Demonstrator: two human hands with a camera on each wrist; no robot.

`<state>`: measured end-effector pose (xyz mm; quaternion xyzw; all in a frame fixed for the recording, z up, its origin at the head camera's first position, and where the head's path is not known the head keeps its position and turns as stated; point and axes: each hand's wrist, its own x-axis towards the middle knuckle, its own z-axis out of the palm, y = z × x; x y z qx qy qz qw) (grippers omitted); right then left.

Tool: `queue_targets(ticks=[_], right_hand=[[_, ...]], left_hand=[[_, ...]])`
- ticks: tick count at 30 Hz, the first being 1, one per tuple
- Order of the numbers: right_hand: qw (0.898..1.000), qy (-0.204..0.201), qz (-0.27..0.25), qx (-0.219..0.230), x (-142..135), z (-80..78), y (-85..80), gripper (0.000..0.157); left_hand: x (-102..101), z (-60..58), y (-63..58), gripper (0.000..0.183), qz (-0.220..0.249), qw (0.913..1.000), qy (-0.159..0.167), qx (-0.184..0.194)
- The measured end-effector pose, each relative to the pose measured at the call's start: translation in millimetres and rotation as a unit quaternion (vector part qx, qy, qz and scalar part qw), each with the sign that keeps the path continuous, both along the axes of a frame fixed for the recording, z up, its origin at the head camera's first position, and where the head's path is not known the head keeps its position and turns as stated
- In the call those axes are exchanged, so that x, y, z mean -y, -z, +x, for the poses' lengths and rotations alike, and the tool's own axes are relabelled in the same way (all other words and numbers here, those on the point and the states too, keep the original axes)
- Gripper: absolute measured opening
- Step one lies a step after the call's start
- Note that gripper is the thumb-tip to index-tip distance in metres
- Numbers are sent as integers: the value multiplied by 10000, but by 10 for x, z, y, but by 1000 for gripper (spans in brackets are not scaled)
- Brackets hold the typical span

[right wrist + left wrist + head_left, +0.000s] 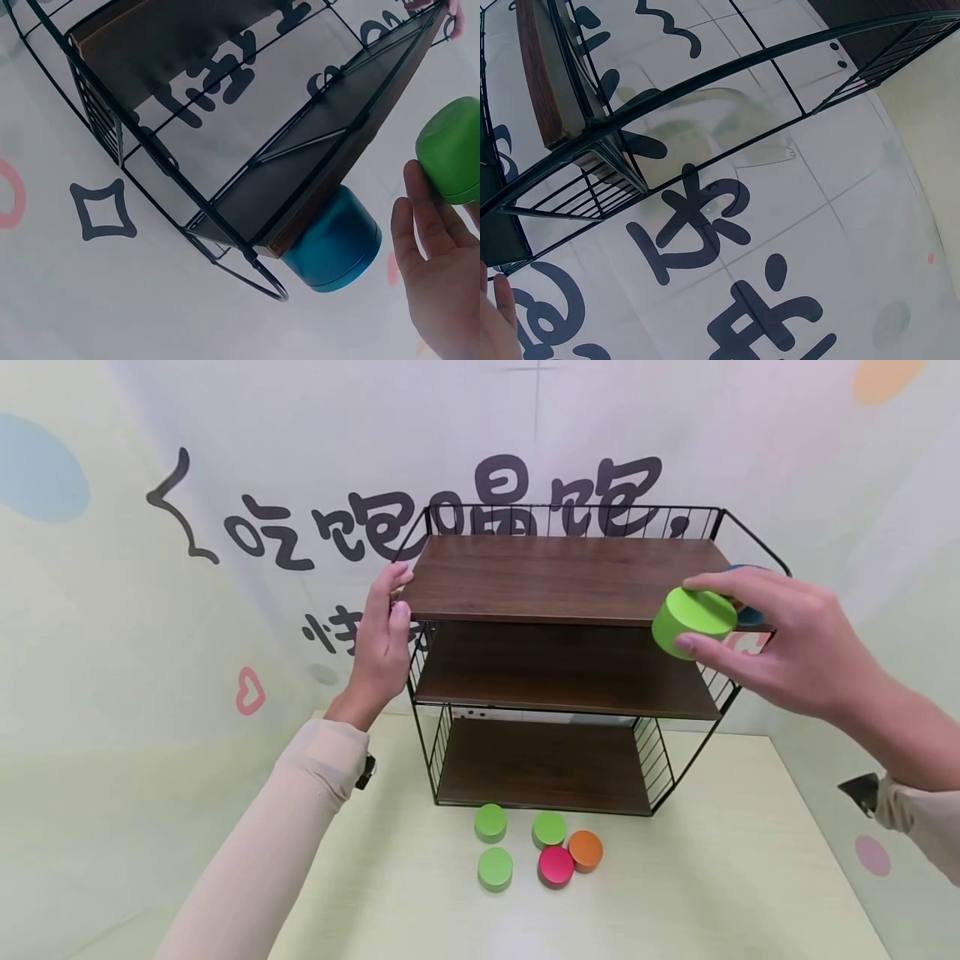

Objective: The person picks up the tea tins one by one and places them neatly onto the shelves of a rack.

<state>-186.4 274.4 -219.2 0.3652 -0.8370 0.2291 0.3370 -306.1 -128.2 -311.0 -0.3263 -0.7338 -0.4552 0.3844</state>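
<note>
A three-tier rack [566, 620] with dark wood boards and black wire sides stands in front. My left hand [382, 635] grips its top left corner, the thumb at the front edge and the fingers above. My right hand [795, 635] pinches a green round canister [693, 620] between thumb and fingers, tilted, in front of the top board's right end. A blue round canister [334, 240] sits on that top board at the right end, mostly hidden behind my right hand in the head view.
On the pale table [675, 902] before the rack lie green canisters [491, 822], a red one [556, 866] and an orange one [586, 850], close together. A printed wall sheet [315, 427] with black characters hangs behind the rack.
</note>
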Motion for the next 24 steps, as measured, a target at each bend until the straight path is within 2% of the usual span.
queue_targets(ticks=[7, 14, 24], right_hand=[[9994, 193, -221, -182, 3, -80, -42, 49], [9984, 548, -115, 95, 6, -120, -128, 53], [9960, 818, -108, 338, -19, -176, -101, 55]], left_hand=[[11, 1, 1, 43, -76, 9999, -56, 72], [7, 3, 3, 43, -57, 9998, -131, 130], [13, 5, 0, 42, -109, 9998, -134, 114]])
